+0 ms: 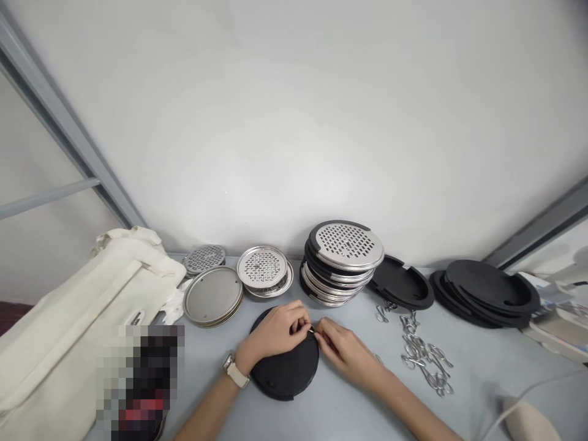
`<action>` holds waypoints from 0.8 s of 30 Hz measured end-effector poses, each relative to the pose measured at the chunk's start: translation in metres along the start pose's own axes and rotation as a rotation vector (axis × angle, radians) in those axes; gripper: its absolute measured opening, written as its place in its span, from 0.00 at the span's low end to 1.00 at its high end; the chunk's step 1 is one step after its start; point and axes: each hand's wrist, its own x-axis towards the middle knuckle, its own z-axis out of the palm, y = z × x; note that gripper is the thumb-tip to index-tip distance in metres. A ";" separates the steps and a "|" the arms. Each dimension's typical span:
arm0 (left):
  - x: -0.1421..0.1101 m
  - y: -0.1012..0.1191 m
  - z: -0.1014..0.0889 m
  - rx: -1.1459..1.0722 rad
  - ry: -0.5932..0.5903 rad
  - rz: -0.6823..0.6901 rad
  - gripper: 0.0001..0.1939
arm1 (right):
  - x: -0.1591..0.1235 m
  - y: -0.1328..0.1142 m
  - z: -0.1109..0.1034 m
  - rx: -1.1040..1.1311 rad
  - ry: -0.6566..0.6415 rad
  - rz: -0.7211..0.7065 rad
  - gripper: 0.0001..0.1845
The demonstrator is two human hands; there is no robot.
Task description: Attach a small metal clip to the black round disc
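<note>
A black round disc [287, 373] with a low rim lies on the table in front of me, partly covered by my left hand. My left hand [282, 327], wearing a watch [236, 369] at the wrist, reaches over the disc with thumb and fingers pinched at its upper right edge. From the other side, my right hand [344, 349] is closed too, its fingertips almost meeting the left ones. Between both sets of fingertips a small shiny metal piece [312, 331] shows at the disc's rim; most of it is hidden.
Perforated metal plates and black discs form a tall stack [349, 245] by the wall. Plain metal discs [214, 295] and perforated plates [263, 267] stand left. Rightward are black discs [482, 288] and loose bent-wire clips [416, 348]. A cream bag [87, 331] fills the left.
</note>
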 end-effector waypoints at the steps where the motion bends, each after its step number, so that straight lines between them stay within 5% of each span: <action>1: 0.000 0.000 0.000 0.009 -0.004 0.005 0.04 | 0.000 0.000 0.000 -0.011 0.006 -0.005 0.09; 24: 0.000 0.006 -0.005 -0.014 -0.057 0.010 0.10 | -0.001 0.004 -0.001 0.049 -0.053 -0.066 0.13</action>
